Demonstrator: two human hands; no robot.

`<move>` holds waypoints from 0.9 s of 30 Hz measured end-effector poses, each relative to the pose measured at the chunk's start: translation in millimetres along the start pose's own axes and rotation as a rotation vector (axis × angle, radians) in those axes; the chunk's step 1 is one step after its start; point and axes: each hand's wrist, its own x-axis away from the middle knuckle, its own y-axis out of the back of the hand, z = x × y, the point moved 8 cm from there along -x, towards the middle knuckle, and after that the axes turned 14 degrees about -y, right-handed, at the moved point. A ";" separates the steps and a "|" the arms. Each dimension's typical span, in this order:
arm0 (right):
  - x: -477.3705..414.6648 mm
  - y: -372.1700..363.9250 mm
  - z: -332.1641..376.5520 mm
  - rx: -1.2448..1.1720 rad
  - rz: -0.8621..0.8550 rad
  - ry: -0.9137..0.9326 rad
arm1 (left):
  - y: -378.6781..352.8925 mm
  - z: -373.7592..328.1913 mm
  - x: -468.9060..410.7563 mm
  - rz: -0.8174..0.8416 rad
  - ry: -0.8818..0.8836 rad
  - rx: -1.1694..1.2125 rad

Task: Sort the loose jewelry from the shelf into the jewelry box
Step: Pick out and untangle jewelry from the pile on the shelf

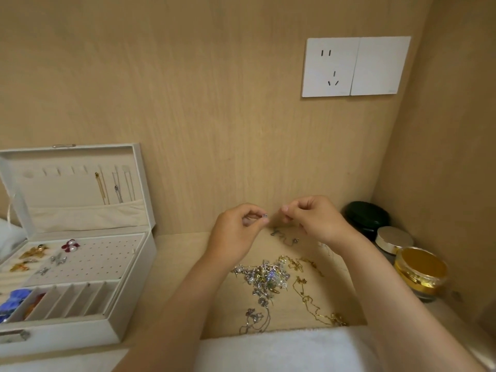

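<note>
Left hand (pixel 236 232): your fingers pinch a stud (pixel 265 216), frame centre.
Right hand (pixel 314 218): fingers pinched, contents unclear.
Box (pixel 150 253): open, left edge; shelf (pixel 174 264) shows between it and your arm.

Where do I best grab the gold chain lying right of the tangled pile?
Probably pinch the gold chain along its near stretch, toward the front of the shelf, with fingers coming straight down. It lies flat and slack there, clear of the tangled pile. Its far end sits close to other gold pieces and could snag.
</note>
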 end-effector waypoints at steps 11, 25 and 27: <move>12.7 -65.0 11.7 0.453 0.207 0.148 | 25.6 8.8 6.9 0.167 -0.026 -0.290; 36.5 -116.1 15.6 0.704 0.278 0.193 | 64.2 24.8 56.8 0.143 0.063 -0.256; 34.4 -110.8 18.1 0.550 0.275 0.174 | 66.7 22.9 56.0 0.117 0.062 -0.238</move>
